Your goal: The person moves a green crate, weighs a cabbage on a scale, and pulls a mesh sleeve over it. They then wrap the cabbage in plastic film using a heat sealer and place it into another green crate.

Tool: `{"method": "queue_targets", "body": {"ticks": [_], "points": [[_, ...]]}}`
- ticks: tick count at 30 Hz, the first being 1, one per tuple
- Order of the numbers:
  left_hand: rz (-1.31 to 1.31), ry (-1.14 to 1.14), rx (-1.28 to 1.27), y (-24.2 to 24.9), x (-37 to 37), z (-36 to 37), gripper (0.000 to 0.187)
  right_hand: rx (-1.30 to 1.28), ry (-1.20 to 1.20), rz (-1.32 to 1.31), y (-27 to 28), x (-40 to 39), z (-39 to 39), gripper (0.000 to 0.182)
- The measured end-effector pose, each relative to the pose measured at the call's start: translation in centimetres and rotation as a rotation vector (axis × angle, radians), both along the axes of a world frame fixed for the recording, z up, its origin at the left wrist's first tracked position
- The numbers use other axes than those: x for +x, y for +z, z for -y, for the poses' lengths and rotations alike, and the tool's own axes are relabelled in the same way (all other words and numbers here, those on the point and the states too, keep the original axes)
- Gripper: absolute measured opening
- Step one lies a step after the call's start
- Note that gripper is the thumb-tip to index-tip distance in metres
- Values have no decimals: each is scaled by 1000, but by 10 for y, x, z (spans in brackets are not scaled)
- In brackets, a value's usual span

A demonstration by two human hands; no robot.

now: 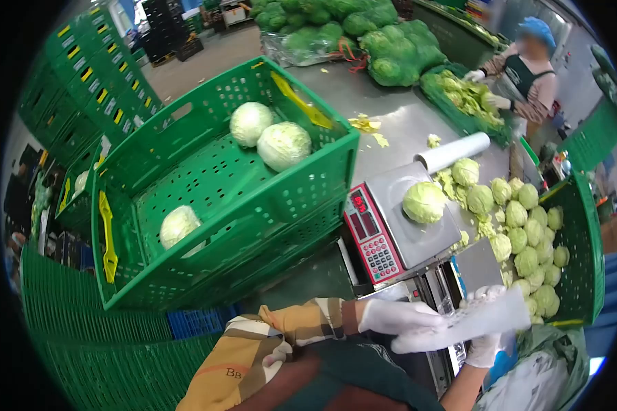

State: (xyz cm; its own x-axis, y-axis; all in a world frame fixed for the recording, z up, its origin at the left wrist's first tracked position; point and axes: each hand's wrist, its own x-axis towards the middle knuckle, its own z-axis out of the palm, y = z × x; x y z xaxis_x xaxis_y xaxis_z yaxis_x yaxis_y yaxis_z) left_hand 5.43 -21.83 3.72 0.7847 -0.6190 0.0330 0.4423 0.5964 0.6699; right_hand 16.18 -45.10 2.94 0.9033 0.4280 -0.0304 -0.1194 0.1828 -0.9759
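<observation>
A piece of translucent white plastic film (490, 322) is in front of me, between my gloved hands. My left hand (401, 318) reaches in from the left with fingers extended together, pinching the film's near end; the fingertips are partly hidden. From underneath, my right hand (485, 348) is closed round the film, its fingers showing past the far edge. Beyond them, a cabbage (424, 203) sits on the metal plate of a weighing scale (373, 236) with a red keypad and lit digits.
Left stands a green crate (219, 205) holding three cabbages, on another crate. A film roll (452, 152) lies behind the scale. Several cabbages (528, 233) spill from a tipped crate (586, 246) at right. A co-worker (528, 75) handles leaves by net sacks (404, 51).
</observation>
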Motion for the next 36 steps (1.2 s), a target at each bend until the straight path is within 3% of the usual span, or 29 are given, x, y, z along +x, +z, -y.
{"method": "queue_targets", "body": {"ticks": [2,3,5,6,7,9,10,11,13,14,16,17,18,19,21,22,23,24,25,26,27,29,30,32,33,34,35,36], "points": [[129,-12,-111,-19,8,-23,32,-59,-200,181,-38,-10,26,40],[142,129,-97,-19,15,-42,37,-103,-169,147,-33,-23,20,34],[167,418,-35,-15,29,-78,47,-273,316,-144,7,-35,-16,22],[294,420,-537,-5,44,-87,51,-372,560,-239,22,-35,-31,18],[146,404,-663,9,41,-92,54,-438,695,-268,30,-30,-43,14],[256,365,-634,16,45,-84,59,-496,530,-180,4,-2,-48,13],[206,371,-443,19,41,-81,62,-512,405,-120,-3,14,-52,13],[78,409,-164,20,39,-74,53,-491,193,-32,-2,37,-60,13],[6,353,108,-1,47,-64,36,-198,-225,97,-66,102,-52,17],[-37,365,278,-8,53,-59,28,-236,-296,102,-47,120,-61,21],[-265,645,569,-61,78,-68,18,-337,-373,151,-34,148,-87,29],[-405,938,624,-79,95,-70,14,-400,-379,197,-47,161,-102,32],[-324,1209,612,-118,115,-82,17,-367,-349,90,-52,166,-119,33],[-380,1309,605,-127,132,-98,23,-333,-317,-19,-58,170,-135,35],[-152,1477,1101,-148,157,-123,30,-374,-356,295,-105,191,-158,38],[-98,1390,985,-144,159,-124,27,-440,-356,370,-150,211,-163,36],[-46,1303,871,-132,159,-125,24,-437,-358,374,-151,217,-164,36],[-46,1306,874,-109,153,-125,24,-419,-389,113,-151,220,-167,37],[-40,1062,781,-80,139,-124,18,-400,-407,-154,-151,220,-170,38],[-42,823,683,-67,129,-125,14,-2,-332,-195,-135,213,-170,39],[-63,831,689,-76,125,-128,14,70,-254,-320,-106,204,-162,39],[-60,756,870,-109,123,-135,9,26,-213,-231,-90,200,-158,39],[-99,935,877,-117,130,-131,8,-67,-151,-86,-96,200,-155,40],[-199,1326,949,-133,148,-128,10,-271,-149,-53,-88,192,-160,40],[-100,1462,1209,-121,156,-128,16,-197,-160,-69,-81,186,-171,40],[-151,1381,1359,-146,171,-137,25,-233,-151,-150,-81,188,-174,43],[140,890,2029,-155,182,-141,41,-218,-77,-181,-107,199,-171,47],[-60,1114,1280,-161,185,-134,50,-240,14,-193,-115,200,-167,52]]}}
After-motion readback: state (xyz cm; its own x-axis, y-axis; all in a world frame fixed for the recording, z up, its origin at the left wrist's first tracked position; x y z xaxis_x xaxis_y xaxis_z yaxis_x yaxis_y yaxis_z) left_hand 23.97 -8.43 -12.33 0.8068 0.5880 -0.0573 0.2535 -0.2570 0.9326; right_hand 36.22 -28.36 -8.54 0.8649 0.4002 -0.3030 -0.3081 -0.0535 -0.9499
